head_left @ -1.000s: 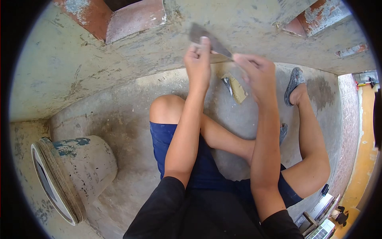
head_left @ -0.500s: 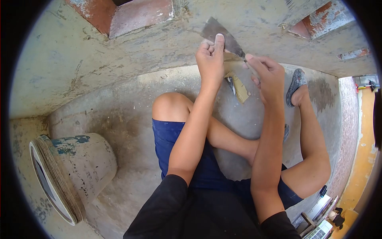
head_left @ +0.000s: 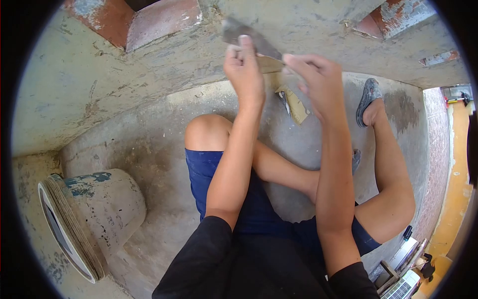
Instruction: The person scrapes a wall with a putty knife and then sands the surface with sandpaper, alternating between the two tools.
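A putty knife (head_left: 266, 46) with a wide grey blade is held up in front of the wall, slightly blurred by motion. My right hand (head_left: 316, 82) grips it at the handle end, its fingers closed. Around the broad end of the blade my left hand (head_left: 244, 67) is closed, the thumb laid flat on the upper face and the other fingers curled beneath. Just behind the tool is the rough plastered wall (head_left: 159, 70). Below my hands, a scrap of yellowish sandpaper or card (head_left: 296, 107) lies on the floor.
A paint-stained bucket (head_left: 107, 199) lies tipped on its side at the left. Reddish recesses (head_left: 164, 22) open in the wall above. My legs are folded on the concrete floor (head_left: 159, 199), with a grey shoe (head_left: 368, 102) near the wall. Assorted items (head_left: 398, 279) sit at the lower right.
Both hands and the putty knife have shifted left and slightly up across the view. The grip looks the same, and the view itself has moved a little.
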Demonstrator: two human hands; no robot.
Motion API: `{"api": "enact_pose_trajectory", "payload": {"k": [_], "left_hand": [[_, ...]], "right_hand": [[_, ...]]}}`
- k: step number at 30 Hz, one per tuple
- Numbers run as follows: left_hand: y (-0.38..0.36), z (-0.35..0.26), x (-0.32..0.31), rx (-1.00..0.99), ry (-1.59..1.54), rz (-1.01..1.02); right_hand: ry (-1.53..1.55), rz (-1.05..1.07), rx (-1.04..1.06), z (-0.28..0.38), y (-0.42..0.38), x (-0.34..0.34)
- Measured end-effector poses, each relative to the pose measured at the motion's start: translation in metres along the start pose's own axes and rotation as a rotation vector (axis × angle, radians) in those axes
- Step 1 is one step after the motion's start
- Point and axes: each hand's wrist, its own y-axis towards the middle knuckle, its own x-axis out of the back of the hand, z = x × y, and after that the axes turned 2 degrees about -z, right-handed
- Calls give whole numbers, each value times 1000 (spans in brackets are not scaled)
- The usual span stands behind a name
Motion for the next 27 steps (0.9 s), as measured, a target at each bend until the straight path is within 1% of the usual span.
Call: {"api": "enact_pose_trajectory", "payload": {"k": [2, 4, 6, 7, 8, 9, 11, 14, 15, 16, 18, 19, 20, 21, 24, 26, 27], "left_hand": [[0, -5, 4, 36, -23, 15], [1, -8, 6, 58, -51, 19], [-1, -3, 1, 180, 124, 127], [-3, 0, -3, 214, 163, 183], [-4, 0, -5, 212, 166, 179], [-7, 1, -6, 164, 124, 137], [-2, 2, 1, 72, 72, 46], [6, -13, 14, 81, 68, 4], [4, -14, 15, 130, 9, 36], [3, -14, 13, 124, 7, 30], [0, -11, 3, 179, 111, 116], [-1, -9, -1, 202, 154, 159], [-2, -9, -3, 200, 156, 155], [-2, -9, -4, 188, 149, 126], [2, -15, 3, 157, 81, 110], [5, -23, 8, 45, 36, 7], [5, -21, 9, 78, 27, 10]], "right_hand": [[-28, 60, 30, 6, -1, -11], [-24, 49, 28, 6, -2, -3], [-22, 40, 32, 3, 1, 12], [13, -10, -29, -2, 2, 21], [51, -63, -91, -1, 0, 20], [55, -64, -99, -3, -1, 16], [-35, 25, 22, 1, 0, 3], [-75, 55, 64, 12, -2, -19], [-77, 63, 66, 12, -2, -17], [-38, 59, 27, 11, -2, -10], [-4, 64, -7, 7, 0, 7], [16, 2, -56, 2, 0, 18], [37, -61, -107, 3, -1, 19], [39, -59, -111, 2, -1, 15], [-20, -52, -66, 8, -1, -2], [-62, 62, 63, 14, -3, -18], [-63, 62, 62, 15, -3, -15]]}}
